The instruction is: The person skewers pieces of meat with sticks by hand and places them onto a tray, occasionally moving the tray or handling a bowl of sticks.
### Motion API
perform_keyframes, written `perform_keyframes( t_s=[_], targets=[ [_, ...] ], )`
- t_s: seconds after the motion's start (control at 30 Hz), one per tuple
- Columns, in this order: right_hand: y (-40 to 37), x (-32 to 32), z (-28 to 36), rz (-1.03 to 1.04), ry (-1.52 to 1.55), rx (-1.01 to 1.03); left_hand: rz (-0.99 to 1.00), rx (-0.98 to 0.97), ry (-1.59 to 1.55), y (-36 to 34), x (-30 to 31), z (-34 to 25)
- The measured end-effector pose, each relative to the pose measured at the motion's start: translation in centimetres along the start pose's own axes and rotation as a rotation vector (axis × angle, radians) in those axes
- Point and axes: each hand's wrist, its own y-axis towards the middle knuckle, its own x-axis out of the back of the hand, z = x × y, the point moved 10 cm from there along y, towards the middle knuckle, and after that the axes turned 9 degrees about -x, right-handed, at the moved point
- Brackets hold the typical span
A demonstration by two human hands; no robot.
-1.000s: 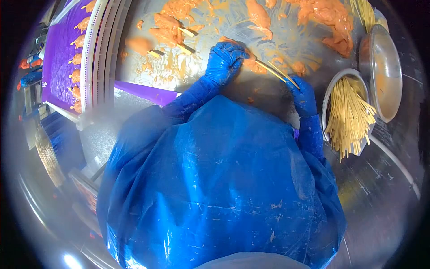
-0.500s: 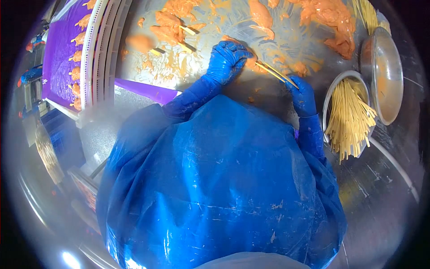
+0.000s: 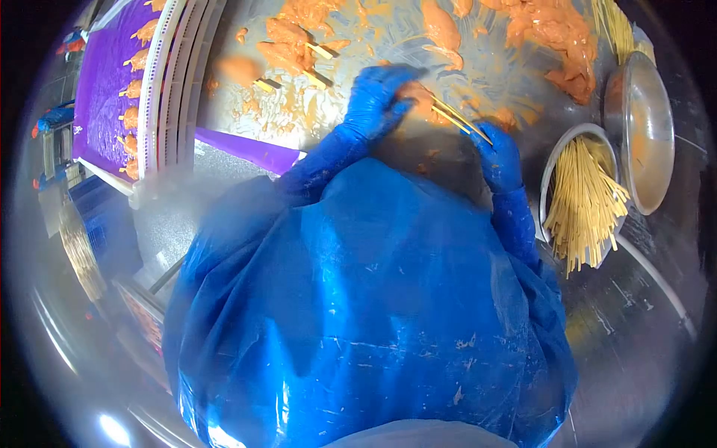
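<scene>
The head view looks straight down over a blue plastic apron [image 3: 366, 299] that fills the lower half of the picture, with both gloved arms reaching up onto a metal table [image 3: 489, 71] smeared with orange marinade. The left hand [image 3: 377, 101], in a blue glove, has its fingers curled and pinched around an orange piece of meat [image 3: 415, 93], which sits at the fingertips just above the table, near the middle of the upper part of the picture. The right hand [image 3: 497, 157], also in a blue glove, is closed around the near ends of a few thin wooden skewers [image 3: 457, 119]. The skewers slant up and to the left, and their tips meet the piece of meat at the left hand. More orange meat [image 3: 556, 37] is heaped at the far right of the table, and some pieces already on sticks [image 3: 299, 48] lie to the far left of the hands. Just right of the right hand stands a skewer bowl [image 3: 549, 160], a round metal one full of loose pale sticks, and a second metal bowl [image 3: 646, 127] leans beside it. At the left edge a purple belt [image 3: 101, 82] carries a row of skewered pieces [image 3: 131, 89], well apart from both hands.
</scene>
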Motion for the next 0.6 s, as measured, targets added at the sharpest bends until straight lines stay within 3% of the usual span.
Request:
perform_keyframes(
  t_s=[0.1,0.3,0.37,0.5,0.53,0.6],
  targets=[
    [-0.5,0.5,-0.8,-0.066,0.024,0.034,-0.284,0.378,-0.207,-2.8,3.9,5.0],
    [-0.6,0.7,0.4,-0.034,0.037,-0.061,-0.352,0.323,-0.069,-2.8,6.1,3.4],
    [-0.5,0.8,0.3,-0.04,-0.075,-0.006,-0.208,0.324,-0.085,-3.0,3.9,4.0],
    [-0.3,0.5,-1.6,-0.09,-0.104,0.098,-0.183,0.225,-0.021,-1.1,3.6,2.0],
    [-0.2,0.4,-1.4,-0.045,-0.003,0.049,-0.077,0.144,-0.016,-0.6,2.3,1.2],
    [-0.2,0.4,-0.1,0.001,0.095,0.004,-0.101,0.117,-0.048,-0.6,1.3,1.3]
  ],
)
